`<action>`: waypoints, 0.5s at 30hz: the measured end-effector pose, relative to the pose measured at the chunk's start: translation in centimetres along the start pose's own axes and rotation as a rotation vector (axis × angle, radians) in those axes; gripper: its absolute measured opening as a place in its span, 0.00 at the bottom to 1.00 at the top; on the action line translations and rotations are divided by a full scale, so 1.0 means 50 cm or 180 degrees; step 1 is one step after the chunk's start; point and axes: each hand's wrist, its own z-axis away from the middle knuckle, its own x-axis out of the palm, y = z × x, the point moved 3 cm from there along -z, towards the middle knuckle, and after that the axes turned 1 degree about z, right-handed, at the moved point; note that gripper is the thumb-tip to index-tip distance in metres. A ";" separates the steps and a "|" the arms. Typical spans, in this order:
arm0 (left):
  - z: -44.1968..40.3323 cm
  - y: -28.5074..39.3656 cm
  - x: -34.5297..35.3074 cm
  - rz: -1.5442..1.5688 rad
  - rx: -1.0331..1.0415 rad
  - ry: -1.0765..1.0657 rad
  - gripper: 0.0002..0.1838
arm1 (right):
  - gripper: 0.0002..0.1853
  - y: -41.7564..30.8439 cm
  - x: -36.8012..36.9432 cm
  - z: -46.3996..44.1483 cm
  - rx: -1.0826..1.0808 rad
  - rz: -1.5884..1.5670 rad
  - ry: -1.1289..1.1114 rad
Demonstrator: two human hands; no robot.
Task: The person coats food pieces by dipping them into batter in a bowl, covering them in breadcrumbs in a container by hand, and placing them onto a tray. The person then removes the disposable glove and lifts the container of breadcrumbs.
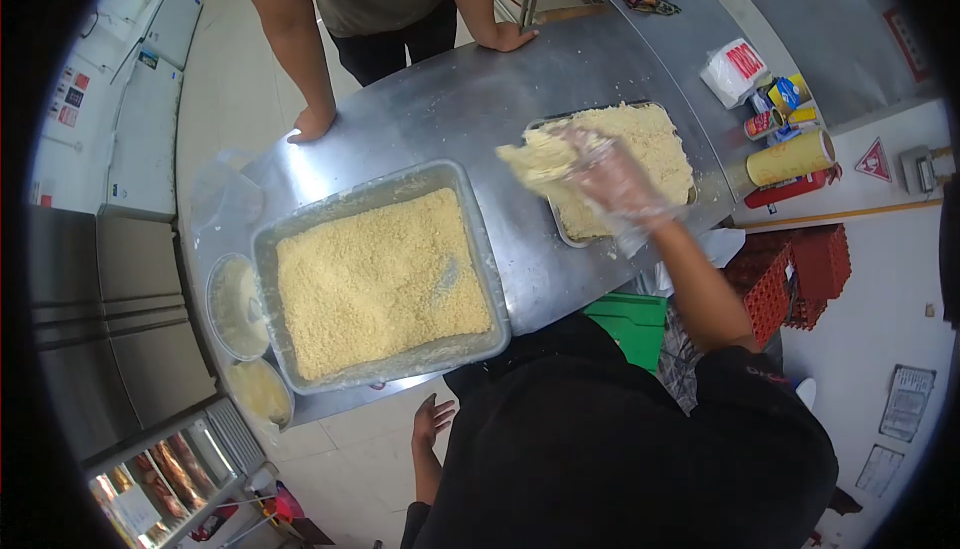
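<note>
In a clear plastic glove, my right hand (615, 181) is closed on a flat, pale, crumb-coated cutlet (540, 161). It holds the cutlet over the left side of a metal tray (572, 240), which is covered with a layer of crumb-coated food (655, 144). My left hand (433, 421) hangs below the table's near edge, bare, its fingers apart and nothing in them. Left of the tray stands a large grey tub (470, 199) of yellowish breadcrumbs (370, 284). A dip in the crumbs shows near the tub's right side.
Opposite me a person leans both hands (315, 123) on the steel table (430, 109). Two round bowls (215, 299) stand left of the tub. A plastic-wrapped pack (735, 71), cans and a film roll (790, 159) lie at right. Below are a green crate (632, 324) and red crates (790, 269).
</note>
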 end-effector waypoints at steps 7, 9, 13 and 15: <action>0.011 -0.039 0.012 0.0154 -0.0081 0.0052 0.32 | 0.32 0.300 -0.019 -0.032 -0.0094 0.0596 -0.2141; -0.030 -0.100 -0.021 0.0367 -0.0168 -0.0115 0.32 | 0.33 0.321 0.007 -0.054 0.0144 0.0956 -0.2846; 0.014 -0.093 -0.007 0.0192 -0.0190 0.0015 0.32 | 0.34 0.429 0.086 -0.111 0.0331 0.1166 -0.3588; 0.053 -0.069 0.019 -0.0028 0.0022 0.0159 0.33 | 0.34 0.466 0.129 -0.133 0.0128 0.1098 -0.3609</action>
